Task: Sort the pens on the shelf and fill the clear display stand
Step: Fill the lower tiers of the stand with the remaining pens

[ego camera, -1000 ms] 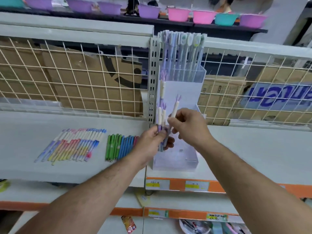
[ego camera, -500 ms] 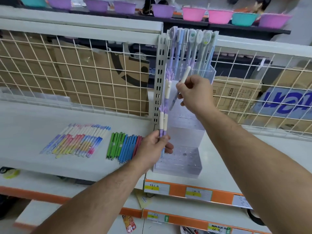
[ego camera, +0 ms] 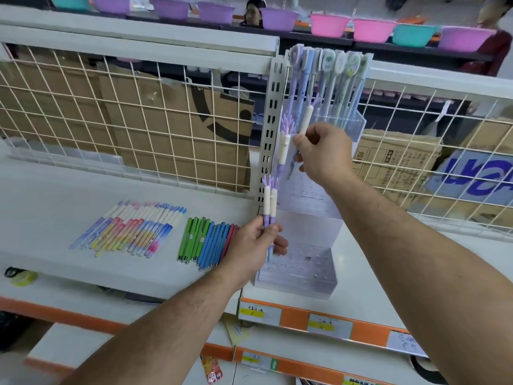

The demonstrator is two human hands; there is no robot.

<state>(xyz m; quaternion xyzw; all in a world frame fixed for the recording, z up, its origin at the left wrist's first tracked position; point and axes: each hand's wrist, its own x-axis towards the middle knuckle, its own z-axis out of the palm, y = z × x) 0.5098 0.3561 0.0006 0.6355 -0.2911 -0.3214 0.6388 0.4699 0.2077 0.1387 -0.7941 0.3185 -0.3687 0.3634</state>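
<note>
A clear tiered display stand [ego camera: 302,276] stands on the white shelf [ego camera: 55,245]. Its top tier holds several pastel pens [ego camera: 330,79] upright, and purple-topped pens [ego camera: 284,140] stand at the left of its middle tier. My left hand [ego camera: 255,243] grips two purple-and-cream pens [ego camera: 269,201] upright, just left of the stand. My right hand [ego camera: 322,151] pinches a single purple-topped pen [ego camera: 305,120], tilted, in front of the stand's middle tier.
A row of multicoloured pens [ego camera: 130,229] and a group of green, blue and red pens [ego camera: 205,240] lie on the shelf to the left. A wire grid [ego camera: 138,120] backs the shelf, with cardboard boxes [ego camera: 397,162] behind. A slotted metal upright [ego camera: 270,129] stands beside the stand.
My right hand took one pen from the bunch in my left hand and lifted it up to the stand's middle tier. My left hand stayed low with two pens.
</note>
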